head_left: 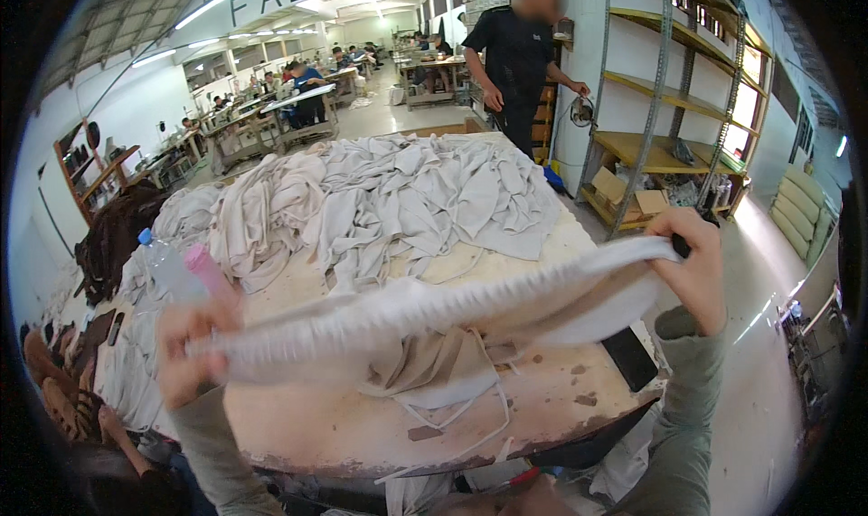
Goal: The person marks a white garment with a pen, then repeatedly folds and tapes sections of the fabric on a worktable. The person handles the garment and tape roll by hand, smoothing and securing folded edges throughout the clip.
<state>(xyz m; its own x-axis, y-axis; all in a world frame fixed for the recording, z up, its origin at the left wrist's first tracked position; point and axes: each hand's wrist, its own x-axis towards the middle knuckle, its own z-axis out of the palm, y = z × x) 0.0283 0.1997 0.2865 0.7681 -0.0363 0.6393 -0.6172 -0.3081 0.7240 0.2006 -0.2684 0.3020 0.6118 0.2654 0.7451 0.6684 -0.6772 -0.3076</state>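
Observation:
A pale grey garment point(434, 313) with a gathered, ruffled edge is stretched above the table between my two hands, blurred by motion. At its left end, my left hand point(192, 346) is closed on the cloth, its fingers smeared. My right hand point(694, 258) pinches the other end, higher up, between thumb and fingers. Under the stretched cloth lies a crumpled beige and white piece point(429, 367) with thin white straps, partly hidden. A dark phone point(630, 358) rests on the table below my right hand.
Heaped pale garments point(407, 191) cover the far part of the worn wooden table point(551, 408). Near my left hand stand a clear bottle point(170, 267) with a blue cap and a pink bottle point(208, 272). Beyond, a person in black point(511, 55) stands by a metal shelf rack point(660, 145).

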